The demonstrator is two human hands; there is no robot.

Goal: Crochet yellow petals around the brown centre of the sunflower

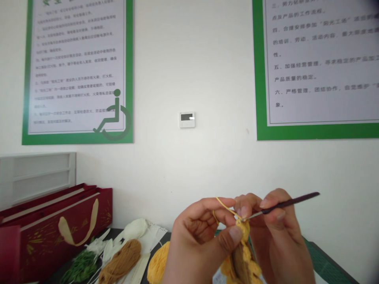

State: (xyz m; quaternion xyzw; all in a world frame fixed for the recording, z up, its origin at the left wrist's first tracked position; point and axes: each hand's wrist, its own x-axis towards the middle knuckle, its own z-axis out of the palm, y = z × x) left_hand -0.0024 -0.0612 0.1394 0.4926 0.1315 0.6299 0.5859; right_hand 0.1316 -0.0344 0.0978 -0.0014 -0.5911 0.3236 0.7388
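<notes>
My left hand (204, 232) pinches the top edge of a yellow and brown crochet piece (245, 252) between thumb and fingers. A strand of yellow yarn (222, 204) runs over its index finger down to the stitches. In my right hand (278, 225) is a crochet hook (291, 201) with a dark handle, held between thumb and index finger. The hook's metal end meets the yarn at the top of the piece, close to the left fingertips. Behind my left wrist, a ball of yellow yarn (158, 262) is partly hidden.
Red gift bags (59, 240) stand at the left beside a pale grey box (44, 171). Brown yarn (121, 262), green yarn (79, 268) and white yarn (134, 228) lie on the dark table. A green mat (328, 264) lies at the right. Green-framed posters (130, 79) hang on the wall behind.
</notes>
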